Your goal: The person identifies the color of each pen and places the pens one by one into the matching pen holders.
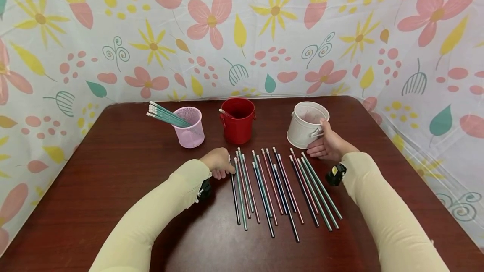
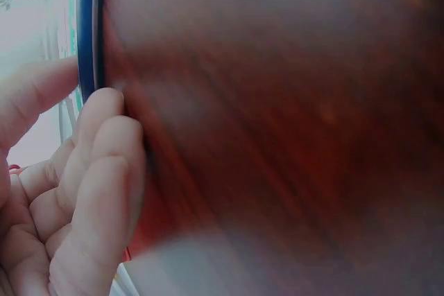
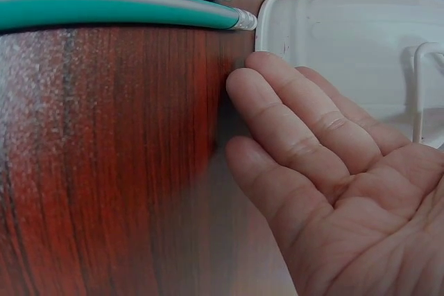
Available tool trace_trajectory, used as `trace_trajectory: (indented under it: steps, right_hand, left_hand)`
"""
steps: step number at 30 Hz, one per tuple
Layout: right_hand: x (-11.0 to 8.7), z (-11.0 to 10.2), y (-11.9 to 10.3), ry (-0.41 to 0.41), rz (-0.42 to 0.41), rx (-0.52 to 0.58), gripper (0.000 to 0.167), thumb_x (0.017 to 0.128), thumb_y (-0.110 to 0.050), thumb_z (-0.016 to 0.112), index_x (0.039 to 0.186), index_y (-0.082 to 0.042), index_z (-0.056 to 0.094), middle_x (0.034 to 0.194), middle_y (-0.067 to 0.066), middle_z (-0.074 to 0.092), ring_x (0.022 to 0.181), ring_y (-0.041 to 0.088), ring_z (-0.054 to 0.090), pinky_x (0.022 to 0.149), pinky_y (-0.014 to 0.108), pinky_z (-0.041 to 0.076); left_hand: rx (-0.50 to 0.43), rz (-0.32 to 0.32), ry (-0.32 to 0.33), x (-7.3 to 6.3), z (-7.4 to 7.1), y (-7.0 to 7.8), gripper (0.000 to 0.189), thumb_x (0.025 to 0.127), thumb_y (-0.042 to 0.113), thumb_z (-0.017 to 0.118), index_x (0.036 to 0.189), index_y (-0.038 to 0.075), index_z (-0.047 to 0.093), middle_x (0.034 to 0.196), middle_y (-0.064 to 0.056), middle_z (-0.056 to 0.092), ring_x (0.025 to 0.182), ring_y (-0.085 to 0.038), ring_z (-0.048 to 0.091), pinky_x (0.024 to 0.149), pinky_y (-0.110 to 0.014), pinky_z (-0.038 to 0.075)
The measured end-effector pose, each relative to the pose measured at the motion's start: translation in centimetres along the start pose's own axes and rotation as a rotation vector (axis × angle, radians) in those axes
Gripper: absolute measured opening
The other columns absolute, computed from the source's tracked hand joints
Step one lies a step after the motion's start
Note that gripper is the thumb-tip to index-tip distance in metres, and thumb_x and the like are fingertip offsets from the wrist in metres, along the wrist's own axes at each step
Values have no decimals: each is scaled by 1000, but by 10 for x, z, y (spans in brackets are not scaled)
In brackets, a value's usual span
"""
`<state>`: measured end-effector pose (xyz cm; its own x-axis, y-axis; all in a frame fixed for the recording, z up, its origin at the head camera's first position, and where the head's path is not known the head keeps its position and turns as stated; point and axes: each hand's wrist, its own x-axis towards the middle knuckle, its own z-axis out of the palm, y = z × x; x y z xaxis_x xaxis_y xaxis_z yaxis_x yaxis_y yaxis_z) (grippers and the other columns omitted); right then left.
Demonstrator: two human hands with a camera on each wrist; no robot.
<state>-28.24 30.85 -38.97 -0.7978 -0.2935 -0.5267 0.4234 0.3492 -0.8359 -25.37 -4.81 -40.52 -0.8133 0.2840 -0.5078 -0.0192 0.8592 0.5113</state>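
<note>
At the left end of a row of pencils [image 1: 264,179], my left hand [image 1: 218,163] pinches a dark blue pencil [image 1: 234,200] near its eraser end. The left wrist view shows the thumb and curled fingers on either side of this pencil [image 2: 87,25]. My right hand [image 1: 329,142] is at the white bucket [image 1: 298,133], its thumb near the rim and handle. Seen from the right wrist, the fingers [image 3: 298,129] are nearly straight and lie against or close beside the bucket wall [image 3: 354,39]; full contact is unclear. Green pencils [image 3: 125,6] lie beside that bucket.
A pink mesh cup [image 1: 192,137] holds several green pencils [image 1: 166,115] leaning left. The red bucket [image 1: 238,131] stands in the middle with one reddish pencil [image 1: 226,113] in it. Everything stands on a dark brown table [image 1: 94,179] against a flowered cloth [image 1: 234,32].
</note>
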Motion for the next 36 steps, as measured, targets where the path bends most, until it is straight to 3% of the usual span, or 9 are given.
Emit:
trace_trajectory:
  steps: [7,13,19,25,28,31,33,36]
  right_hand:
    - [0,-1,-1,-10,5,4,114,85,-72,-8,130,25,30,93,12,68,85,18,65,111,56,21]
    - [0,-1,-1,-6,9,14,113,86,-72,-8,130,25,31,93,12,67,86,18,65,110,55,21]
    - [-1,0,-1,-8,6,4,113,86,-72,-8,130,25,30,94,13,67,87,19,65,110,56,21]
    - [-1,-1,-1,-2,7,-3,113,86,-73,-7,130,25,31,94,13,67,87,18,65,110,55,22]
    - [-1,-2,-2,5,11,-13,113,85,-73,-6,131,25,30,96,14,66,88,19,64,110,55,24]
    - [-2,-3,-3,18,22,-29,114,85,-74,-5,133,24,27,113,29,59,100,27,62,110,54,24]
    - [-3,-3,-4,12,29,-41,114,84,-74,-6,135,25,23,128,40,45,114,38,54,111,53,23]
    - [-5,-2,-6,7,43,-49,114,84,-74,-6,138,25,15,142,44,21,131,49,32,112,54,18]
  left_hand:
    - [18,4,-19,-2,-2,-2,20,84,12,68,69,-3,64,60,-11,64,47,-17,59,50,-29,55]
    - [-5,9,14,-6,-8,-4,22,85,12,66,67,-1,63,62,-11,64,49,-17,60,52,-29,55]
    - [-107,85,82,-18,-21,3,22,84,9,64,64,-1,63,57,-8,62,47,-14,59,50,-27,54]
    - [-208,222,156,-31,-40,24,17,85,8,64,73,-3,67,58,-5,62,50,-11,60,55,-28,56]
    - [-275,320,225,-35,-47,35,12,84,6,65,78,-4,68,61,-6,65,52,-8,60,56,-26,56]
    - [-326,419,349,-38,-53,46,10,84,6,66,83,-3,68,68,-8,68,54,-6,60,58,-21,53]
    - [-360,466,450,-40,-56,54,11,84,8,68,85,-2,69,74,-8,70,57,-6,62,61,-20,52]
    - [-425,514,595,-43,-60,64,12,86,11,68,87,-1,69,78,-9,71,61,-10,64,66,-21,50]
